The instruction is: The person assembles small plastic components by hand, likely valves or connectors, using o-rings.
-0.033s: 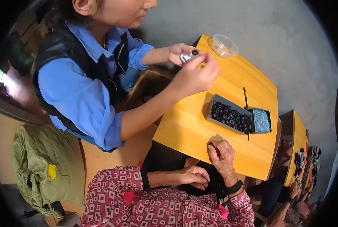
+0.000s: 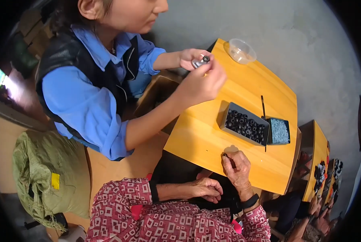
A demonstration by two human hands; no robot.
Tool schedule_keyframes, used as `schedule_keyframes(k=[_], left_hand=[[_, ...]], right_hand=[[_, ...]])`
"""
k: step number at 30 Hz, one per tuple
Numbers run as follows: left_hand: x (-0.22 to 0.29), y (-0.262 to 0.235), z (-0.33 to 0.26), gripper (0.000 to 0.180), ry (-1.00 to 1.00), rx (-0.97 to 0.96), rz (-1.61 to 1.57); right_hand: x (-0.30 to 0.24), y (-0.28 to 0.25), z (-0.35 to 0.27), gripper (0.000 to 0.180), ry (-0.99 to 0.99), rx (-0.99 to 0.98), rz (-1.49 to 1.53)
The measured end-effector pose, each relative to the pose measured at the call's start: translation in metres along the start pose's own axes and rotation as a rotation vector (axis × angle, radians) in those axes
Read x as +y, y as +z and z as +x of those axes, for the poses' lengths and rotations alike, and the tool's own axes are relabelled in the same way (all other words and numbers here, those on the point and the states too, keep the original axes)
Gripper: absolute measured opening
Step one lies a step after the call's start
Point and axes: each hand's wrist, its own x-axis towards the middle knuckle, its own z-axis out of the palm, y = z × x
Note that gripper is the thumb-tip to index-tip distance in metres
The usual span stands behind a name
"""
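Note:
My right hand (image 2: 237, 168) rests on the near edge of the yellow table (image 2: 196, 137), its fingertips pinching a small black ring (image 2: 225, 155) against the wood. My left hand (image 2: 206, 188) lies lower, over the dark cloth on my lap, with curled fingers; what they hold, if anything, is hidden. A grey tray of black rings (image 2: 245, 124) sits just beyond my right hand, next to a small box of pale blue bits (image 2: 279, 131). Across the table, a person in a blue shirt holds a small metal part (image 2: 200, 61) between both hands.
A clear plastic cup (image 2: 241, 51) stands at the far corner of the table. A thin dark stick (image 2: 263, 109) lies by the trays. A green sack (image 2: 47, 173) sits on the floor at left. Another yellow table (image 2: 319, 149) with parts is at right.

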Motion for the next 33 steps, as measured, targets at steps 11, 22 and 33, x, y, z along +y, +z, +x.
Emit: schedule_keyframes(k=[11,22,33], left_hand=[[0.008,0.012,0.032,0.022,0.018,-0.057,0.112],[-0.008,0.001,0.066,0.020,0.095,-0.256,0.166],[-0.002,0.002,0.067,0.022,0.170,-0.364,0.220]], right_hand=[[-0.001,-0.007,-0.003,0.008,0.150,-0.150,0.190],[-0.004,-0.001,-0.001,0.011,0.065,-0.158,0.018],[0.002,0.011,0.016,0.012,-0.306,-0.131,-0.233]])
